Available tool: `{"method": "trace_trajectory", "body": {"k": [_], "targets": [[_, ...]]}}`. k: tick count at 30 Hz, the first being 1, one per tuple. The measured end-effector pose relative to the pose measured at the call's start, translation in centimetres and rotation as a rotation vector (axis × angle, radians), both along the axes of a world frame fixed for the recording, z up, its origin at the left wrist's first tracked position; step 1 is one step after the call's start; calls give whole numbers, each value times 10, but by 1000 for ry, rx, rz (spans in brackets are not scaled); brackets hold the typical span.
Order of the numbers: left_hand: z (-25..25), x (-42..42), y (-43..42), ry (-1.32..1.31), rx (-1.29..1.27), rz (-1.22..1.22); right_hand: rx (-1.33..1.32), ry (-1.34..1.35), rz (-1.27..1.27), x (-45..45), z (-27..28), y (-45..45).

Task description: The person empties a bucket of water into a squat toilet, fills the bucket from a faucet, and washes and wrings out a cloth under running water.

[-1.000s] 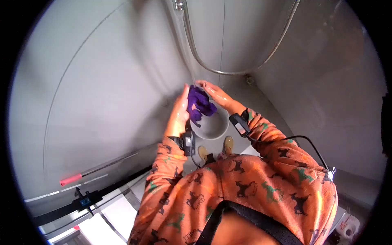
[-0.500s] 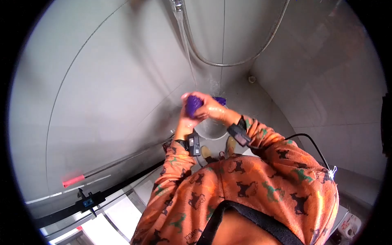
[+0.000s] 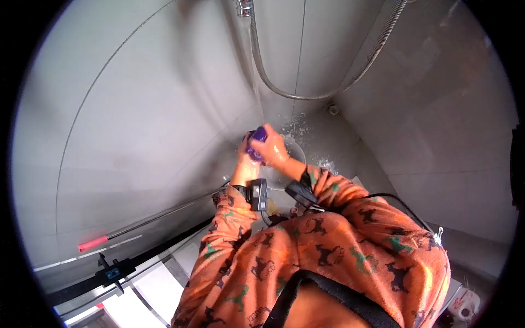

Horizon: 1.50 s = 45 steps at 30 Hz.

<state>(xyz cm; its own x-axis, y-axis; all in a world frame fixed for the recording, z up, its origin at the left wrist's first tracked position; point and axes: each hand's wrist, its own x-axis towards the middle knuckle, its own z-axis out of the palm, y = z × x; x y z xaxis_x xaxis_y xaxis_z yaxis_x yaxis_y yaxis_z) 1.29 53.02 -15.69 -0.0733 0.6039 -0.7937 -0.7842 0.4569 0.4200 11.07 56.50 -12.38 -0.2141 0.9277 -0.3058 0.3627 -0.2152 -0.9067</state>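
Both hands meet over a pale bucket [image 3: 301,156], with a bunched wet purple cloth [image 3: 255,144] between them. My left hand [image 3: 247,157] holds it from the left and below, fingers partly hidden behind it. Wrapped round its right side is my right hand [image 3: 275,147], wet and shiny with water or suds. A thin stream of water [image 3: 256,82] falls from the metal tap [image 3: 244,7] just behind the hands. Each wrist wears a dark box-shaped device.
A metal shower hose [image 3: 306,98] loops along the grey wall. Splashed water lies on the floor near a round fitting [image 3: 333,110]. At left are a pole with a pink handle [image 3: 93,243] and a black rail; at lower right, a paper roll [image 3: 467,306].
The purple cloth has been turned and gathered between the hands; the purple part that showed beyond my right hand is out of sight. Water has splashed onto the floor. The view has shifted slightly.
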Motion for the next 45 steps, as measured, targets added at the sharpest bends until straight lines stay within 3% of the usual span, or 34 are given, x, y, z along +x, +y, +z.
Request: {"method": "trace_trajectory", "body": {"k": [2,4,7,9,10,12,13,15,17,20,22,23,25,26,27,29,30,31,34,35,36,37,39,41,43,44,45], "targets": [[-25,15,-1,152,-247,50,-36,-89,-30,16,-48,18],[-33,20,-2,32,-107,-50,-169,-130,31,34,-69,33],[-30,-1,21,-133,-51,-104,-112,-119,-29,33,-94,48],[-23,-6,26,-103,-44,-93,-682,662,-306,37,-79,62],[-17,-1,24,-108,-58,-96,-693,658,-316,41,-70,61],[-9,7,22,-227,-366,-123,-693,987,-243,44,-56,60],[-10,9,21,-225,-367,-124,-583,931,-159,35,-60,53],[-23,9,15,-292,-151,-105,-617,732,57,29,-63,41],[-16,8,9,-293,-99,-82,-513,729,164,29,-44,22],[-23,-6,4,-188,-82,-89,-611,840,208,25,-25,19],[-52,-20,-13,56,-77,-141,-496,961,208,21,-13,15],[-38,-17,-15,168,-202,-187,-381,870,190,20,-4,10],[-35,-6,-19,84,-23,-100,-169,558,150,13,10,-1],[-39,-5,-18,-39,94,-81,211,332,163,9,2,-2],[-35,-6,-10,-265,196,-216,255,91,167,7,-9,-2],[-34,19,-1,-312,-36,95,182,-154,41,8,-29,22],[-36,23,4,-196,-6,159,1,-243,124,14,-33,39],[-37,21,8,-20,57,138,35,-200,128,15,-42,46],[-44,0,-11,-14,30,110,113,-88,70,2,-28,14],[-28,-8,-23,55,-54,81,205,0,165,-2,-7,-3],[-34,-18,-25,-270,336,-47,175,-32,144,-8,-9,-6],[-42,-18,-26,-268,342,-43,145,-65,123,-13,-12,-8],[-17,-2,-14,-58,-69,108,-69,-232,44,0,-40,18],[-8,-1,-13,-45,-6,77,-209,-143,35,22,-69,26],[1,-3,-11,-82,-48,-23,-517,504,-111,25,-75,21],[0,-6,-13,-81,-43,-16,-514,503,-103,24,-62,20],[-3,-12,-17,-128,-109,-103,-554,690,-114,23,-36,20]]}}
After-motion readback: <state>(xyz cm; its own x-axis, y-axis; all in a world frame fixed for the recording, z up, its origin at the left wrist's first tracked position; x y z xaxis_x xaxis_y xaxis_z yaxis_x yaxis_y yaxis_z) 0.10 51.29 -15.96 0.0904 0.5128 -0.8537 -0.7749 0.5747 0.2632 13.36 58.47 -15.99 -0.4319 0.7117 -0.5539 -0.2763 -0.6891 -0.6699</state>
